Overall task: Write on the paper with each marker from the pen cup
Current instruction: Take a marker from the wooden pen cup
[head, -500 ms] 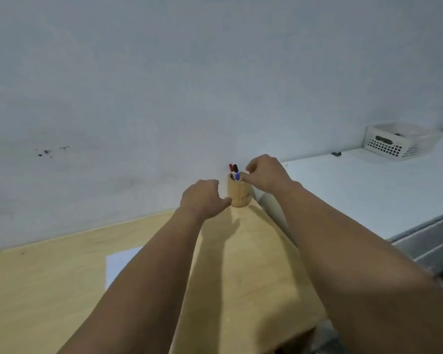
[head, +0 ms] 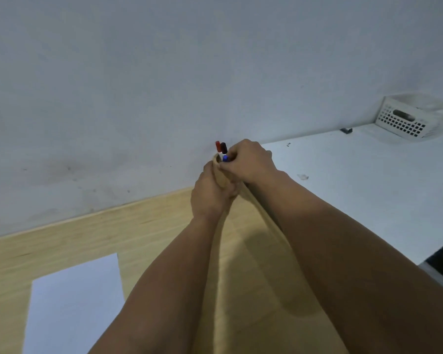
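Note:
A wooden pen cup (head: 220, 172) stands at the far edge of the wooden table (head: 149, 233), against the wall. My left hand (head: 210, 194) is wrapped around its near side. My right hand (head: 250, 160) covers its right rim, fingers pinched on the blue-capped marker (head: 225, 158). A red-capped marker (head: 218, 146) and a black-capped marker (head: 223, 147) stick up out of the cup. A white sheet of paper (head: 74, 302) lies at the near left of the table.
A white surface (head: 368, 190) adjoins the table on the right, with a white perforated basket (head: 407, 121) at its far end and a small dark object (head: 346, 130) by the wall. A grey wall (head: 164, 72) rises right behind the cup.
My left hand has closed around the pen cup, which it only touched before. My right hand has settled lower onto the rim and the blue marker. The view has tilted down, showing more paper.

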`<state>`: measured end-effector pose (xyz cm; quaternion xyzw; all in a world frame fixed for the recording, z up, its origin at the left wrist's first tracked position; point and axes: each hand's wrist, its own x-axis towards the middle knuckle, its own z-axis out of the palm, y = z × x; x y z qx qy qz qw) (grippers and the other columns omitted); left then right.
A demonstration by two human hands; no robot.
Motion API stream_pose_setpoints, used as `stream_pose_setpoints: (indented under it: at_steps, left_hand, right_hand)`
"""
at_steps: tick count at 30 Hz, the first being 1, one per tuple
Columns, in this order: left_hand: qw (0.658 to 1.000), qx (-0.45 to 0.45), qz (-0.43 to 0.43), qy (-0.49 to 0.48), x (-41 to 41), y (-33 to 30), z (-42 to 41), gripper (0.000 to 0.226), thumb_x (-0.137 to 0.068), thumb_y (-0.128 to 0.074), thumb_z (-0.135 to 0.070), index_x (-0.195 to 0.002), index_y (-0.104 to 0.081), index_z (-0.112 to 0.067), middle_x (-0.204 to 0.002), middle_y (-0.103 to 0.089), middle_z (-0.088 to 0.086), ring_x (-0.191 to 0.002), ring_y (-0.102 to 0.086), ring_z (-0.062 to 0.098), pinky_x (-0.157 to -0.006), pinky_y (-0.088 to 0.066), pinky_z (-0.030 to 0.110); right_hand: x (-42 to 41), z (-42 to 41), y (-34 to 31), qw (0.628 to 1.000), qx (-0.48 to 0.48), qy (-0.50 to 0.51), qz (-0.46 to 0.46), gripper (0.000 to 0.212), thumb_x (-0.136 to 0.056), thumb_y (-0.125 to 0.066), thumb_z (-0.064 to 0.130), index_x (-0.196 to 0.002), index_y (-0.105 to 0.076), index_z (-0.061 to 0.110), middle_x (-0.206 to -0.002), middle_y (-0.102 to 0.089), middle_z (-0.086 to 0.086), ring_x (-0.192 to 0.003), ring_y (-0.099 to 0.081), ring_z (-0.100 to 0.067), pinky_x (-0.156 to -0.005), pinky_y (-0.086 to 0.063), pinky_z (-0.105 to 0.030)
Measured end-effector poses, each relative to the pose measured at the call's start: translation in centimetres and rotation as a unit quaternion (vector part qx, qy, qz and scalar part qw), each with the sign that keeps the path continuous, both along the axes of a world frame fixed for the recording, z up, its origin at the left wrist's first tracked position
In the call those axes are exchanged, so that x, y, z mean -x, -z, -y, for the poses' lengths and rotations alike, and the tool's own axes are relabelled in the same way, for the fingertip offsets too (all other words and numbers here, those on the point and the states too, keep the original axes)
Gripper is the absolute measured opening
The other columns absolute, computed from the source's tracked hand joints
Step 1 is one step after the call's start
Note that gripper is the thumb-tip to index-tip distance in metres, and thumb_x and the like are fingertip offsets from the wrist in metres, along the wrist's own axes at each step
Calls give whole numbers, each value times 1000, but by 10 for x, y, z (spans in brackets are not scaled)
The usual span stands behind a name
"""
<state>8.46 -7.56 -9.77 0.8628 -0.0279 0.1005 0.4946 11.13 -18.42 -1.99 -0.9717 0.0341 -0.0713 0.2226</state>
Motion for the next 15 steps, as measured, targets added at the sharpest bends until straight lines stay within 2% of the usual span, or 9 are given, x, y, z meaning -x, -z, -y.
stream_pose_setpoints:
  at_steps: [2,5,8,10,12,14,15]
  left_hand:
    - [1000,24,6,-8,1,1,1,64,-84,-75,-53,-136,-54,-24,-114,-70,-6,-94,-64,15,-72,-47,31]
    - [1000,13,-21,-8,5,-3,1,63,-82,-81,-45,-135,-54,-24,-114,-69,-9,-97,-65,15,-77,-53,33]
    - [998,-42,-39,7,8,-8,-6,79,-72,-86,-53,-135,-51,-22,-121,-69,-3,-107,-68,22,-84,-60,40]
    - [996,-82,-40,19,17,-23,-18,81,-74,-88,-48,-138,-50,-15,-127,-67,7,-112,-66,28,-83,-55,37]
    - [994,-107,-34,8,28,-41,-39,82,-84,-83,-41,-149,-45,-8,-143,-60,13,-129,-58,32,-95,-49,40]
    - [993,-115,-22,-24,41,-61,-68,79,-89,-75,-46,-153,-45,-11,-150,-57,12,-138,-53,31,-106,-45,42]
    - [993,-112,-18,-42,50,-73,-83,73,-91,-72,-49,-150,-49,-13,-148,-59,11,-137,-54,30,-106,-46,42]
  right_hand:
    - [1,0,-1,1000,3,2,4,29,-86,-74,48,-68,-66,28,-75,-70,8,-76,-65,-16,-98,-48,-49]
    - [7,1,-13,1000,-14,-3,27,27,-89,-75,42,-77,-74,19,-79,-72,2,-81,-67,-22,-91,-51,-46]
    - [17,7,-37,995,-72,-10,68,39,-91,-77,35,-61,-57,19,-62,-56,3,-64,-53,-18,-70,-46,-35]
    - [27,9,-58,988,-117,-12,98,45,-90,-80,32,-57,-52,19,-57,-48,3,-56,-45,-14,-62,-41,-30]
    - [40,6,-78,976,-176,-7,126,44,-89,-82,30,-57,-54,19,-56,-47,4,-52,-43,-10,-56,-37,-23]
    - [56,-3,-94,961,-233,-1,151,39,-90,-83,28,-59,-59,23,-59,-55,6,-53,-47,-6,-53,-36,-15]
    - [65,-10,-100,952,-259,-6,161,37,-92,-82,28,-61,-62,23,-62,-60,6,-56,-53,-7,-55,-38,-15]
